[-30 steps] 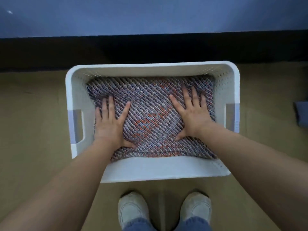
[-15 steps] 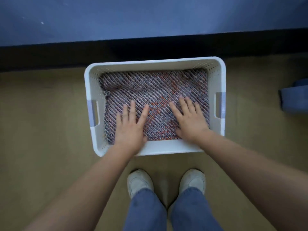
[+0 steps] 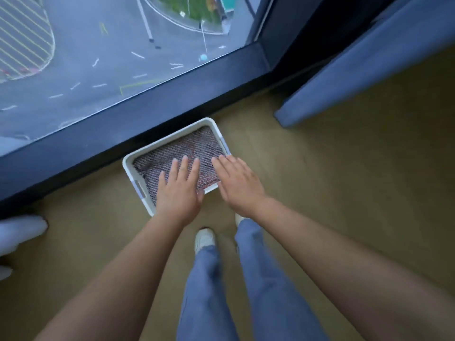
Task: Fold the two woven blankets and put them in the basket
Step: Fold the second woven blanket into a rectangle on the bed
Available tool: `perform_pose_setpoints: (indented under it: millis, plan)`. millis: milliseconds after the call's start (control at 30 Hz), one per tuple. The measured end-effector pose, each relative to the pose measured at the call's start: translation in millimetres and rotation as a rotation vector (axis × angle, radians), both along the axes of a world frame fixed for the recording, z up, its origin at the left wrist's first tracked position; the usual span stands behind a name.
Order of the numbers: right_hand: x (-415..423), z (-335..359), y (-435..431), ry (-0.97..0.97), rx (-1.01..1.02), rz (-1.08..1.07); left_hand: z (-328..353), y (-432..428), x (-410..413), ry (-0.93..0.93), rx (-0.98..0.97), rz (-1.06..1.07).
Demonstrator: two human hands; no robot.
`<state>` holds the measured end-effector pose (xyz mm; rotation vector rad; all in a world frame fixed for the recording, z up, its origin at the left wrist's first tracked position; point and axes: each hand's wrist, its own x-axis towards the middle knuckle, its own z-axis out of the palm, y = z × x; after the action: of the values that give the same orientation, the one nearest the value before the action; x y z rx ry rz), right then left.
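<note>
White plastic basket (image 3: 170,141) stands on the floor (image 3: 344,193), close to the dark window frame (image 3: 147,124). We see a woven blanket (image 3: 177,153) lying flat inside it, covering the bottom. Our left hand (image 3: 178,190) and right hand (image 3: 237,183) are over its near edge, fingers straight and spread, gripping nothing. We cannot tell whether they touch the blanket.

The person wears blue jeans (image 3: 266,279), soft and a little faded, creased along both legs. On the feet are pale, whitish shoes (image 3: 204,238) with rounded toes (of the right one only a sliver shows). The forearms are bare down to the left hand (image 3: 178,190) and the right hand (image 3: 237,185).
</note>
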<state>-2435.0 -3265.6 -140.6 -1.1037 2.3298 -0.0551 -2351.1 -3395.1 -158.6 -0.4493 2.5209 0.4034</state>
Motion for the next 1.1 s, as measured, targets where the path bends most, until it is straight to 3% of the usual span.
perform_pose_setpoints:
  millis: [233,500,600,833,1100]
  plan:
    - [31,144,81,0.153,-0.063,-0.403,151,60,-36,0.117,-0.02,-0.337]
    - [146,254,274,0.223,-0.008,-0.978,262,243,-13,0.167,0.072,-0.848]
    - [221,282,338,0.258,-0.006,-1.127,295,331,35,0.184,0.126,-0.993]
    - [477,344,494,0.373,0.17,-1.484,354,545,247,0.236,0.221,-1.45]
    - [706,392,602,0.499,0.268,-1.868,400,706,436,0.276,0.236,-1.787]
